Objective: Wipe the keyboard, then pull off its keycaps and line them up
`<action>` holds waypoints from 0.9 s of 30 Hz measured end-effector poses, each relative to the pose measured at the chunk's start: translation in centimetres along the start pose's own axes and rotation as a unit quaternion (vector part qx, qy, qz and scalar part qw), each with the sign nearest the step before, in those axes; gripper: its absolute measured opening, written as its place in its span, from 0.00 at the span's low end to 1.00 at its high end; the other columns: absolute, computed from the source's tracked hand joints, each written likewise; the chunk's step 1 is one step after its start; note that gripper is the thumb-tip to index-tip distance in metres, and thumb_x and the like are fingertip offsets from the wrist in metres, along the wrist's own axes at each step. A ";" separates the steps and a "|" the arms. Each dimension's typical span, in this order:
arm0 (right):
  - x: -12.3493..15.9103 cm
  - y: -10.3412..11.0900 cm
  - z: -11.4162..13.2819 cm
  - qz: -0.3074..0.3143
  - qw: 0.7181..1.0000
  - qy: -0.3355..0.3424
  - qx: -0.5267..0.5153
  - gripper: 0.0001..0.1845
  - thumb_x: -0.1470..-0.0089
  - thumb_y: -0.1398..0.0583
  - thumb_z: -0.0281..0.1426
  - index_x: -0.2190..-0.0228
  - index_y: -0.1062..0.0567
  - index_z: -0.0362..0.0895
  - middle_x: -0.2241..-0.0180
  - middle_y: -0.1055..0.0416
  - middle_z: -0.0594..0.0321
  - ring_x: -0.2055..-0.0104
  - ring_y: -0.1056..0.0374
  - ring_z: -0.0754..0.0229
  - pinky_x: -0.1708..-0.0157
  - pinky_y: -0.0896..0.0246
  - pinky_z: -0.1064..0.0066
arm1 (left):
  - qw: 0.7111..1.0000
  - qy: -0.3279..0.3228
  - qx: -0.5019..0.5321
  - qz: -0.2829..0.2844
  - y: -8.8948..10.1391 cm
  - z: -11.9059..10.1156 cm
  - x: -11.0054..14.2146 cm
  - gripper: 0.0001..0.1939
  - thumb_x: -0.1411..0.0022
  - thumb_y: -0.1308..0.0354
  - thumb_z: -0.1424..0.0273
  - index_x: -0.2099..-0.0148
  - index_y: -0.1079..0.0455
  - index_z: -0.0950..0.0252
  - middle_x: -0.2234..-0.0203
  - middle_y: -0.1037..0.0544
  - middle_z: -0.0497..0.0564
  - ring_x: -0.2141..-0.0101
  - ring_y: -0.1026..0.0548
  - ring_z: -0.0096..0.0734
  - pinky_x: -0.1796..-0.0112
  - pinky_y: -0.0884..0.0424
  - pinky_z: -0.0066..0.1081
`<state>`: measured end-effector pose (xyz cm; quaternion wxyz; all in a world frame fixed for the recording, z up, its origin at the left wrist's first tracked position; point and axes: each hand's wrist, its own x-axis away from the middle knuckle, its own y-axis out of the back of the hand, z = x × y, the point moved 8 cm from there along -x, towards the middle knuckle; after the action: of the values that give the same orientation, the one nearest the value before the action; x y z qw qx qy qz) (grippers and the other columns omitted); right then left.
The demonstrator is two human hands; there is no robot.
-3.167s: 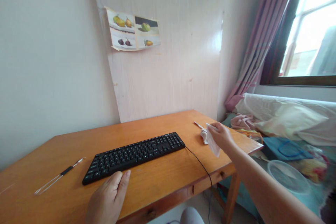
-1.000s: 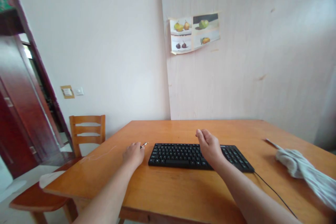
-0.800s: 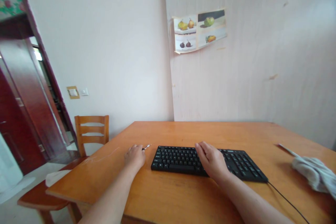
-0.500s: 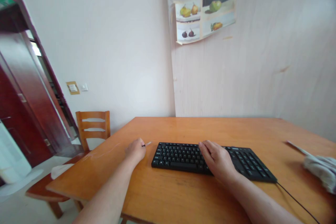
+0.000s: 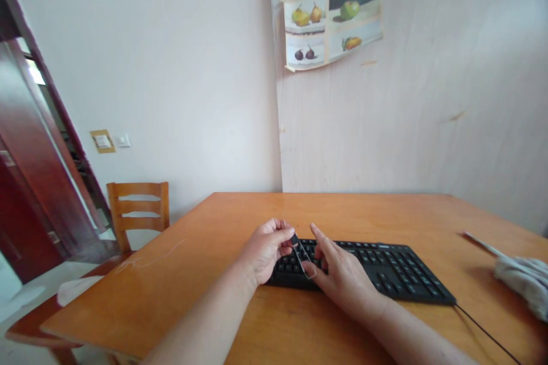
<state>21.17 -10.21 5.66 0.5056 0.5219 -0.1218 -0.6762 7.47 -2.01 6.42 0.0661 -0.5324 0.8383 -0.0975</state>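
Over the left part of the black keyboard (image 5: 406,274), my left hand (image 5: 268,251) pinches a small wire tool, which looks like a keycap puller (image 5: 295,239), by its black middle. Its thin metal wires slant down to the right, and a short tip pokes up past my fingers. My right hand (image 5: 342,276) is just to the right, above the keys, index finger stretched out and thumb apart from it. The thumb is at the lower end of the wires; whether it presses on them is hard to see. Both hands cover part of the keys.
The keyboard's cable (image 5: 483,331) runs off toward the lower right of the wooden table (image 5: 214,228). A grey cloth (image 5: 524,282) and a thin white stick (image 5: 483,242) lie at the right. A wooden chair (image 5: 139,205) stands at the left, and fruit pictures (image 5: 334,28) hang on the wall.
My left hand has come right from beside the keyboard, bringing the wire tool over the keys. My right hand has shifted slightly left and spread its index finger and thumb.
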 end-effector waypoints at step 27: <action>-0.4 0.8 1.3 -0.065 0.932 -0.099 -0.343 0.18 0.42 0.42 0.44 0.55 0.26 0.47 0.58 0.24 0.54 0.60 0.26 0.54 0.59 0.28 0.63 | 0.975 0.116 0.065 0.176 -0.6 3.0 -0.2 0.13 0.46 0.35 0.69 0.62 0.35 0.65 0.71 0.21 0.53 0.76 0.25 0.24 0.73 0.34 0.23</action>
<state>20.56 -10.76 6.98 0.5945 0.2538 0.1027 -0.7561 8.71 -2.41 3.70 0.0189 -0.3562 0.9126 -0.1998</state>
